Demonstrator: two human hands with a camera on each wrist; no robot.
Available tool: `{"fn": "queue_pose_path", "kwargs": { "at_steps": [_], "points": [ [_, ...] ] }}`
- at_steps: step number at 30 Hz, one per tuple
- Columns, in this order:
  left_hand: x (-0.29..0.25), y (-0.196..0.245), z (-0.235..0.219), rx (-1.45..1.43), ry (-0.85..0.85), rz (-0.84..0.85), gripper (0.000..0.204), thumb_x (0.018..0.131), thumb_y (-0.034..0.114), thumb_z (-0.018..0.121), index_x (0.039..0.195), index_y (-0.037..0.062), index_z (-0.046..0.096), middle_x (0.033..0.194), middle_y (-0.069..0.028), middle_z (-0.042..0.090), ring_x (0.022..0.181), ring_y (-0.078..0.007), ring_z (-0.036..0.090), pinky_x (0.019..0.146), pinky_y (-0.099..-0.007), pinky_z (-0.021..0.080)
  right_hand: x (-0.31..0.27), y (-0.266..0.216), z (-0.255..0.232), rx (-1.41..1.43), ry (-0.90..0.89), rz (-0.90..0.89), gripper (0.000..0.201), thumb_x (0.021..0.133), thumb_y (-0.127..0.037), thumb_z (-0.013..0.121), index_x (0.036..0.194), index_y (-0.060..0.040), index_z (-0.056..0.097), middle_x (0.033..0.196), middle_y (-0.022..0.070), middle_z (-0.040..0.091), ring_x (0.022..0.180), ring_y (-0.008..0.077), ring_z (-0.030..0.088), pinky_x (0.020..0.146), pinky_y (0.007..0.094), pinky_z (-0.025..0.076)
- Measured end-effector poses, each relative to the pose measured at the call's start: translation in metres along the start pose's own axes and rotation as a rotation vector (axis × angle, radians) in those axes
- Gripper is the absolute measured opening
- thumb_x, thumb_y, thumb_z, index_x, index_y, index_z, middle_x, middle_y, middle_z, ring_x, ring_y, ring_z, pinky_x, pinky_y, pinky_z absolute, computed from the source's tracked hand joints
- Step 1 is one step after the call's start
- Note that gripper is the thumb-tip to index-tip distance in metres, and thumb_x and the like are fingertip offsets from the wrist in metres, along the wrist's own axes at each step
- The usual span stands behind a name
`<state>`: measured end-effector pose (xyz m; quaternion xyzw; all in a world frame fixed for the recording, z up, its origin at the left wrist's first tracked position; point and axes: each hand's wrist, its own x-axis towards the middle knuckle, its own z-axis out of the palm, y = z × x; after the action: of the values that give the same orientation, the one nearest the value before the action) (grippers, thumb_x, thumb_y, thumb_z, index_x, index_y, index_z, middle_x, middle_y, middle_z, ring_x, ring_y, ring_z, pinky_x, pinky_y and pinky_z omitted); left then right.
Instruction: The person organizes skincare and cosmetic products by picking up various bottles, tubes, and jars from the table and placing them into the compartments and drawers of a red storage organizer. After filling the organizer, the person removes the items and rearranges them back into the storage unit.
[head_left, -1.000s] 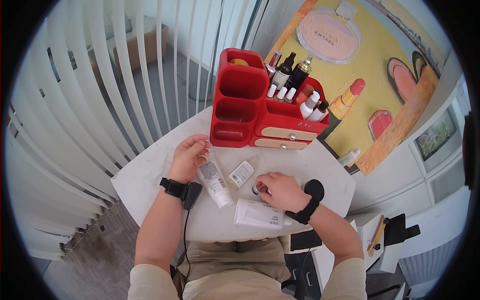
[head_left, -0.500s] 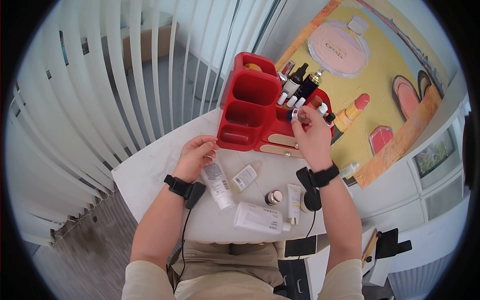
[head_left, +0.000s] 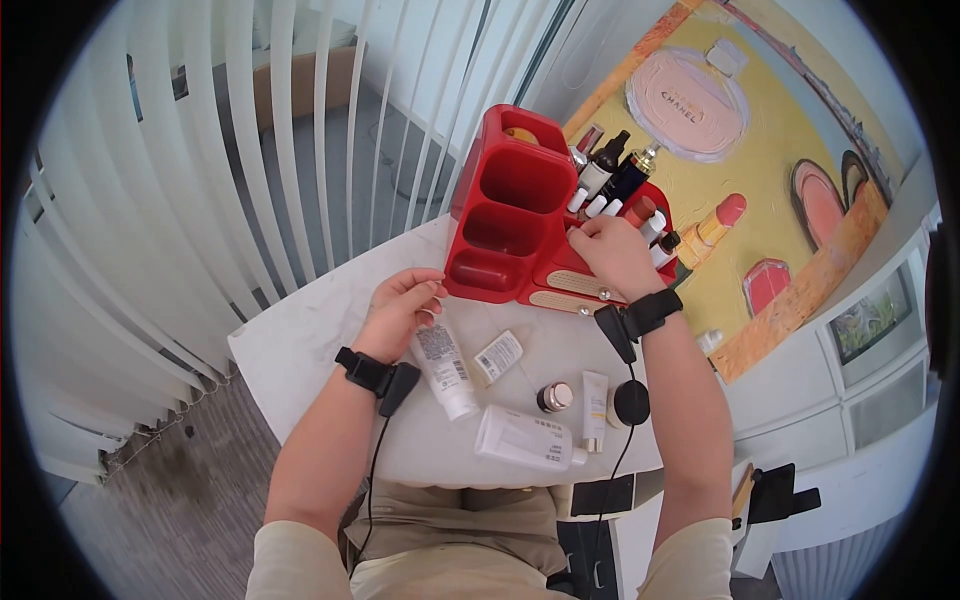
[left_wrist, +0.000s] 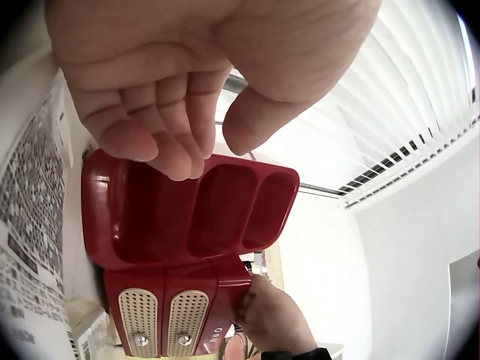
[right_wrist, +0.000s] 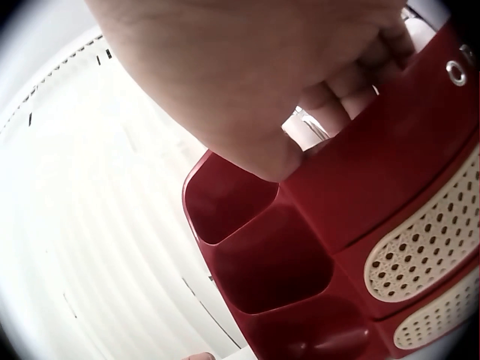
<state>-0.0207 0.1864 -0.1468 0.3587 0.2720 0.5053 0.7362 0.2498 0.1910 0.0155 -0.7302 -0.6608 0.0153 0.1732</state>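
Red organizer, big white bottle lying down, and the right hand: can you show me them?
Red organizer [right_wrist: 360, 187], right wrist view: its front panel.
Big white bottle [head_left: 524, 437], head view: middle of its body.
Right hand [head_left: 619, 256], head view: the back of it.

left hand [head_left: 400, 312] loosely curled, right hand [head_left: 617, 256] farther forward, back upward

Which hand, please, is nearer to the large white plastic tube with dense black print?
Left: the left hand is by the far end of the tube; the right hand is farther off, at the red plastic organizer.
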Motion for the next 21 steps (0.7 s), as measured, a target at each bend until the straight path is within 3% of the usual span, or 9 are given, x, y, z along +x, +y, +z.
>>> {"fn": "queue_pose_path", "kwargs": {
  "at_steps": [3,5,8,9,12,13,15,18,21],
  "points": [
    [0.001,-0.001,-0.002,-0.001,0.010,0.006,0.021,0.095,0.010,0.055,0.113,0.0023,0.061,0.094,-0.0063,0.067,0.073,-0.0102,0.061,0.064,-0.0240,0.047,-0.003,0.001,-0.001,0.020,-0.012,-0.031,0.032,0.084,-0.033,0.062,0.090,-0.0024,0.070,0.077,0.0163,0.068,0.078,0.0329,0.067,0.074,0.0415,0.052],
    [0.001,-0.001,-0.003,-0.003,0.011,0.004,0.021,0.095,0.010,0.055,0.113,0.0022,0.061,0.093,-0.0063,0.067,0.073,-0.0102,0.061,0.064,-0.0241,0.047,-0.019,0.005,0.001,0.150,0.291,-0.155,0.025,0.086,-0.026,0.063,0.090,-0.0022,0.069,0.076,0.0148,0.067,0.075,0.0306,0.066,0.068,0.0397,0.052],
    [0.001,-0.001,-0.002,-0.007,0.012,0.000,0.021,0.095,0.011,0.056,0.113,0.0023,0.061,0.093,-0.0059,0.067,0.074,-0.0100,0.061,0.064,-0.0241,0.047,-0.058,0.002,0.000,0.188,0.432,-0.205,0.015,0.085,-0.018,0.064,0.090,-0.0039,0.067,0.073,0.0126,0.065,0.071,0.0276,0.064,0.063,0.0370,0.051],
    [0.000,0.000,-0.002,-0.008,0.011,0.000,0.021,0.095,0.011,0.056,0.113,0.0025,0.061,0.093,-0.0056,0.067,0.074,-0.0100,0.061,0.064,-0.0240,0.047,-0.073,0.005,0.000,0.165,0.293,-0.180,0.012,0.083,-0.015,0.065,0.090,-0.0046,0.065,0.073,0.0116,0.063,0.068,0.0264,0.064,0.062,0.0348,0.050],
    [0.002,-0.002,-0.001,0.013,0.020,-0.008,0.021,0.095,0.012,0.056,0.113,0.0030,0.061,0.093,-0.0048,0.067,0.074,-0.0098,0.061,0.065,-0.0238,0.046,-0.122,0.012,0.010,-0.067,-0.072,-0.194,0.026,0.077,-0.026,0.069,0.091,-0.0040,0.066,0.074,0.0120,0.065,0.068,0.0297,0.065,0.065,0.0394,0.052],
    [0.002,-0.002,0.000,0.016,0.015,-0.011,0.021,0.095,0.012,0.056,0.113,0.0030,0.061,0.093,-0.0048,0.067,0.074,-0.0098,0.061,0.065,-0.0238,0.046,-0.132,0.013,0.014,-0.067,-0.070,-0.189,0.026,0.077,-0.026,0.069,0.091,-0.0040,0.066,0.074,0.0120,0.065,0.068,0.0297,0.065,0.065,0.0394,0.052],
    [0.001,-0.002,0.001,0.024,0.021,-0.007,0.020,0.095,0.012,0.056,0.112,0.0035,0.062,0.092,-0.0042,0.067,0.074,-0.0098,0.060,0.065,-0.0238,0.046,-0.145,0.016,0.023,-0.256,-0.301,-0.196,0.038,0.074,-0.029,0.072,0.102,-0.0042,0.067,0.079,0.0118,0.068,0.075,0.0311,0.067,0.073,0.0394,0.054],
    [-0.001,0.000,0.003,0.029,0.044,-0.011,0.019,0.093,0.011,0.057,0.109,0.0038,0.063,0.094,-0.0045,0.067,0.073,-0.0093,0.059,0.065,-0.0240,0.046,-0.147,0.030,0.037,-0.150,-0.446,-0.157,0.038,0.073,-0.027,0.072,0.102,-0.0025,0.067,0.080,0.0124,0.068,0.077,0.0306,0.067,0.073,0.0388,0.054],
    [-0.001,0.001,0.002,0.019,0.032,-0.015,0.019,0.093,0.011,0.056,0.109,0.0034,0.063,0.093,-0.0046,0.066,0.073,-0.0092,0.059,0.064,-0.0239,0.046,-0.147,0.039,0.046,-0.071,-0.437,-0.156,0.035,0.073,-0.025,0.070,0.100,-0.0021,0.067,0.081,0.0124,0.067,0.077,0.0303,0.067,0.074,0.0386,0.054]
  ]
}}
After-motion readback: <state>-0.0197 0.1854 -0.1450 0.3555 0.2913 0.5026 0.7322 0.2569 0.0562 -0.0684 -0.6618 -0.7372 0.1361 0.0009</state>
